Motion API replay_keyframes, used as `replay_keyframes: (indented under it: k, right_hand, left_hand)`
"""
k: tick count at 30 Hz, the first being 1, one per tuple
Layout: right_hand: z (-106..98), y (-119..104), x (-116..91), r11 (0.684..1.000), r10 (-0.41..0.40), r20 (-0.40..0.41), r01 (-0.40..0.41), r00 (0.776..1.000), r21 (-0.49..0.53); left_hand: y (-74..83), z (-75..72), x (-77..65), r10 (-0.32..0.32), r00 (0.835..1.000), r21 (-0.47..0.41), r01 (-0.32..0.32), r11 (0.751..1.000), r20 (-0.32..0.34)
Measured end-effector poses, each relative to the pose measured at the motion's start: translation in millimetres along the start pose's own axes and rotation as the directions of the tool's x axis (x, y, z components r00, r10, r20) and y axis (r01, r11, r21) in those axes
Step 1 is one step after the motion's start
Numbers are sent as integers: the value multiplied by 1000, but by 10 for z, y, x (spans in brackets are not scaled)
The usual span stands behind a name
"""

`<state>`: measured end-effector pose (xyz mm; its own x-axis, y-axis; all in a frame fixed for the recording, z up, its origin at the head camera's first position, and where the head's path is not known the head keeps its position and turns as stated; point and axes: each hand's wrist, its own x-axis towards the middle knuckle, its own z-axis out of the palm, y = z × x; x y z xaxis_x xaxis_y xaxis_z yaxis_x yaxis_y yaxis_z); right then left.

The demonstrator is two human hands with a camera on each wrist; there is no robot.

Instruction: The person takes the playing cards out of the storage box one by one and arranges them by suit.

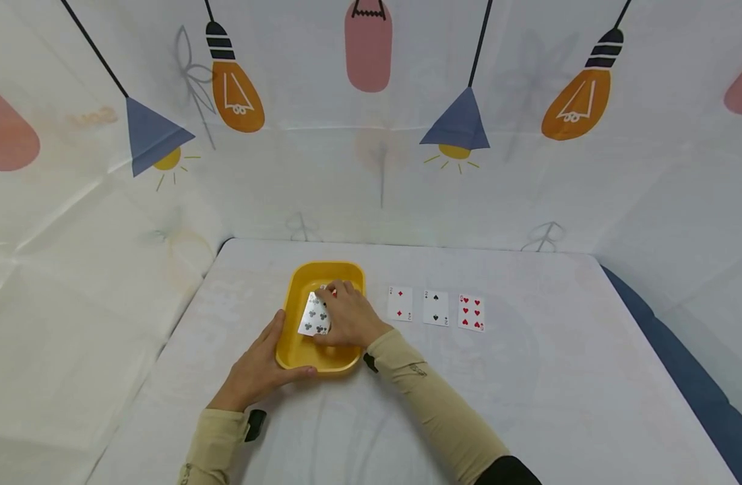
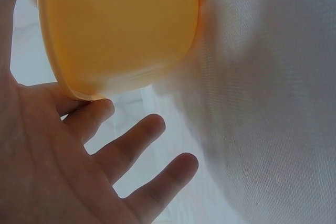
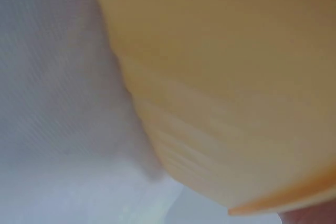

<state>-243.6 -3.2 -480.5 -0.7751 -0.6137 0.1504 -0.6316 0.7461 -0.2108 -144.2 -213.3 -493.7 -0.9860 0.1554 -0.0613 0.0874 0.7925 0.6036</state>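
A yellow plastic tray (image 1: 293, 350) sits toward the table's left side. Along its left side and front corner lies my left hand (image 1: 258, 364), thumb out along the front rim. The left wrist view shows that hand's fingers (image 2: 134, 142) spread and mostly straight, one touching beneath the tray's rim (image 2: 52, 61). My right hand (image 1: 352, 318) reaches over the right rim and grips playing cards inside, thumb at the near edge and fingers at the far edge. A black clubs card (image 1: 313, 316) faces up there, with a bit of red print beside the fingertips.
Right of the tray, a two of diamonds (image 1: 399, 303), a two of spades (image 1: 435, 308) and a six of hearts (image 1: 471, 312) lie face up in a row. The white-covered table (image 1: 559, 377) meets a printed cloth backdrop (image 1: 322, 182). Tray wall (image 3: 220, 87) fills much of the right wrist view.
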Motion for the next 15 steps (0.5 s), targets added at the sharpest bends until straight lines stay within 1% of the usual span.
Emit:
replay_keyframes:
  k: [6, 15]
  right_hand:
    - [-132, 3, -43, 999, 3, -13, -2, 1000, 43]
    - [-404, 55, -97, 995, -33, -35, 36, 999, 90]
  left_hand:
    - [-4, 0, -3, -9, 1000, 6, 9, 1000, 3]
    - [-14, -2, -1, -17, 1000, 14, 17, 1000, 3]
